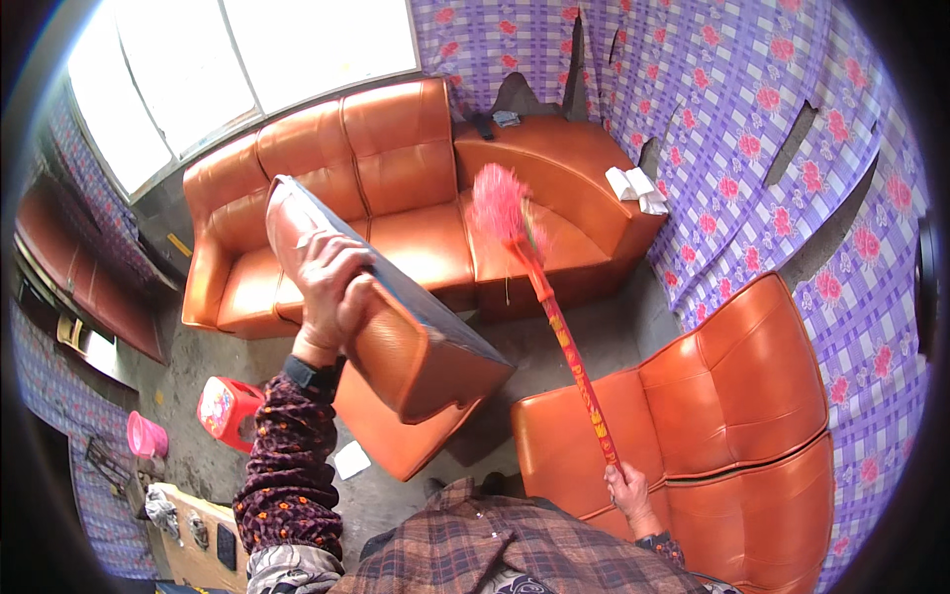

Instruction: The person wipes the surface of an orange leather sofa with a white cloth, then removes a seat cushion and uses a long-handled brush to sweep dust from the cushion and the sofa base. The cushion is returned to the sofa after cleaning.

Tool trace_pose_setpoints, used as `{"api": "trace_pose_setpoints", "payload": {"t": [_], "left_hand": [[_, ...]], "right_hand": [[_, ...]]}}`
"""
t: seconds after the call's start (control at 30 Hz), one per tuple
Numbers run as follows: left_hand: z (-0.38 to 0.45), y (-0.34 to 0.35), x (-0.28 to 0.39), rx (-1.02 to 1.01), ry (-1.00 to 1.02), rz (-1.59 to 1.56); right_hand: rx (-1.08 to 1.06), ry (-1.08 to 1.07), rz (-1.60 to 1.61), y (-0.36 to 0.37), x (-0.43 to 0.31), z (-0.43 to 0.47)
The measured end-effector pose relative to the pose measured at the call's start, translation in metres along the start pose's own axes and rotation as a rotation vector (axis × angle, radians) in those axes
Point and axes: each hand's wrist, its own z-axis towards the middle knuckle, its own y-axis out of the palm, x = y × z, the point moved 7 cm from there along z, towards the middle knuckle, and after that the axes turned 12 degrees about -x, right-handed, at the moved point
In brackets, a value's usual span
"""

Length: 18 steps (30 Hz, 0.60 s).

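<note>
My left hand (334,286) grips an orange leather sofa section (390,349), possibly an armrest, and holds it tilted in front of me. Its greyish underside or back faces right. In my right hand (631,494) is the lower end of a red patterned broom handle (571,364). The broom's pink bristle head (501,200) points away from me and overlaps the corner seat of the long orange sofa (415,230) in view. Below the tilted section lies an orange leather seat or stool (393,438), partly hidden by it.
An orange two-seat sofa (731,386) stands close on my right. On the left floor are a red plastic stool (230,412), a pink bucket (148,436) and white paper (351,460). A table (200,508) holds a phone (226,547). White packets (637,189) lie on the corner sofa's back.
</note>
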Motion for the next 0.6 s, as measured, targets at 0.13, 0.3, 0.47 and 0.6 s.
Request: {"api": "trace_pose_setpoints", "payload": {"t": [0.13, 0.3, 0.47, 0.6], "left_hand": [[0.01, 0.02, 0.048, -0.064, 0.006, 0.051], [0.017, 0.039, 0.078, -0.126, 0.021, 0.149], [0.028, 0.05, 0.074, -0.07, 0.049, 0.193], [0.036, 0.062, 0.06, -0.139, -0.004, 0.174]], "right_hand": [[-0.029, -0.181, -0.044, -0.005, -0.076, 0.028], [-0.22, -0.343, 0.245, 0.016, -0.19, 0.056], [-0.163, -0.688, 0.125, 0.042, -0.324, 0.072], [-0.074, -0.713, 0.04, 0.074, -0.385, 0.078]]}}
